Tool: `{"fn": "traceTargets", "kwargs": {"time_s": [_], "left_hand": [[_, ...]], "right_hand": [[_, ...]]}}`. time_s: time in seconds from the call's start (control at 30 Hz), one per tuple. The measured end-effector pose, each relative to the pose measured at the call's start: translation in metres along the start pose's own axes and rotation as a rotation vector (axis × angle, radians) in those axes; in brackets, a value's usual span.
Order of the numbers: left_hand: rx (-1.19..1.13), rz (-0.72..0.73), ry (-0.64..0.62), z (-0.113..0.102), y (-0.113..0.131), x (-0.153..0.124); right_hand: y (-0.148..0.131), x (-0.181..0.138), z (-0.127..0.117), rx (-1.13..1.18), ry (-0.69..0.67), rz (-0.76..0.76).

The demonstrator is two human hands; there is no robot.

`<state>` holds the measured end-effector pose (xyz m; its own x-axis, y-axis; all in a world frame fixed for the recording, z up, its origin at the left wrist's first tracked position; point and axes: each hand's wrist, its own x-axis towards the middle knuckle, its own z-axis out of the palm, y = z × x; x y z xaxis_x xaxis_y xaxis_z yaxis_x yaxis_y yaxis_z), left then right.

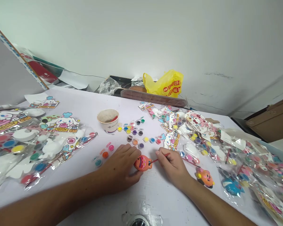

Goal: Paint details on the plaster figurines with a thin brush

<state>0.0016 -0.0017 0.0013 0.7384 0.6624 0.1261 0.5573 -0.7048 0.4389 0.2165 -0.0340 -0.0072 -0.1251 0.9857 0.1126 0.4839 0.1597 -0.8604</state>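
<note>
My left hand [123,168] grips an orange painted figurine [143,163] against the table, fingers along its left side. Pink, blue and dark details show on the figurine. Pinched in my right hand [171,164] is a thin red paintbrush [160,157], its tip at the figurine's right end. Small open paint pots lie around: a pink pot [111,147], an orange-red pot [105,154] and a teal pot [98,162] are left of my left hand. More pots, such as a purple one [141,145], stand beyond the figurine.
A paper cup [108,121] with a red stick inside stands behind the pots. Plastic-bagged craft kits [49,144] cover the left side, more bags [217,150] the right. An orange figurine [204,177] and a blue figurine [233,186] lie near my right forearm. A yellow bag [166,83] sits behind.
</note>
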Motion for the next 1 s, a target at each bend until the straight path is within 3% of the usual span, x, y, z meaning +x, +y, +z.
{"fn": "traceTargets", "kwargs": {"time_s": [1.0], "left_hand": [[0.004, -0.005, 0.005, -0.0004, 0.0004, 0.0004]], "right_hand": [[-0.0011, 0.0009, 0.0001, -0.004, 0.002, -0.014]]}}
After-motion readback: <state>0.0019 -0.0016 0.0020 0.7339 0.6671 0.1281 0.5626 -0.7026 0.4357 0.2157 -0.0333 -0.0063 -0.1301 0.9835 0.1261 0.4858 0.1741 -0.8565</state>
